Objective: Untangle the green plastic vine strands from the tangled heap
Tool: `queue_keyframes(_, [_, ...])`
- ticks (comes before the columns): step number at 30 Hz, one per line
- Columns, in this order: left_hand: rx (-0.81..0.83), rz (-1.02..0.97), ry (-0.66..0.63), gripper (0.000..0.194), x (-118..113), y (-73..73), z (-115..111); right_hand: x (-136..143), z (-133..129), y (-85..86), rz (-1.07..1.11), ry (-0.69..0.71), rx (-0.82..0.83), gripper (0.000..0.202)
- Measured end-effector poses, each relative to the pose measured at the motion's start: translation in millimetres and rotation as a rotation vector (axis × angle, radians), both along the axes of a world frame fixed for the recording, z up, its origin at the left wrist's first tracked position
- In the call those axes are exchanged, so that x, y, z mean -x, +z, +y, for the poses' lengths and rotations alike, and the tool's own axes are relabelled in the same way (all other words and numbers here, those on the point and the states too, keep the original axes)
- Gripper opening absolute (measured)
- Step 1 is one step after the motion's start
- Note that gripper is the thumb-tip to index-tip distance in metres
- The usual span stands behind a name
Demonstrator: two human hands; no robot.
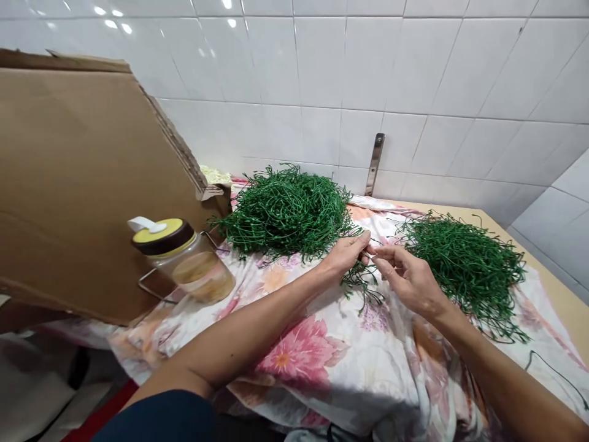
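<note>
My left hand is closed on a small bunch of thin green stems, whose forked ends hang below it over the cloth. Close against its fingertips, my right hand makes a pinch with thumb and forefinger; what lies in that pinch is too small to make out. A large heap of green stems lies behind and left of my hands. To the right, beside my right forearm, spreads a second, flatter heap of green stems. Both heaps look like plastic stems with little knobbed tips.
A flowered cloth covers the table. At left stand a cardboard box and a jar with a yellow and brown lid. A metal strip leans against the tiled wall. One loose stem lies at far right.
</note>
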State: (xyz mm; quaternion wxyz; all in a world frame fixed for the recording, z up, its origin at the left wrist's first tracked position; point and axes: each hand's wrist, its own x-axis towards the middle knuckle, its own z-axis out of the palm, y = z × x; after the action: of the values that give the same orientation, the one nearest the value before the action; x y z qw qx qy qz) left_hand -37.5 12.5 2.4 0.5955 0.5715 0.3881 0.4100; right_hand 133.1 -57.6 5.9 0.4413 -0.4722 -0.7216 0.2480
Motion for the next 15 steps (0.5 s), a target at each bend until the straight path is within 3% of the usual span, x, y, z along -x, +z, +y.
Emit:
queue_keyframes(4, [0.028, -0.051, -0.023, 0.068, -1, -0.9, 0, -3, 2, -1.6, 0.02, 0.006, 0.053, 0.031])
queue_keyframes(10, [0.189, -0.157, -0.072, 0.063, 0, 3.7, -1, -10, 8, -2.9, 0.026, -0.174, 0.032, 0.033])
queue_keyframes(15, [0.165, -0.223, -0.086, 0.054, 1, 8.3, -3, -15, 12, -0.6, 0.044, -0.277, -0.018, 0.032])
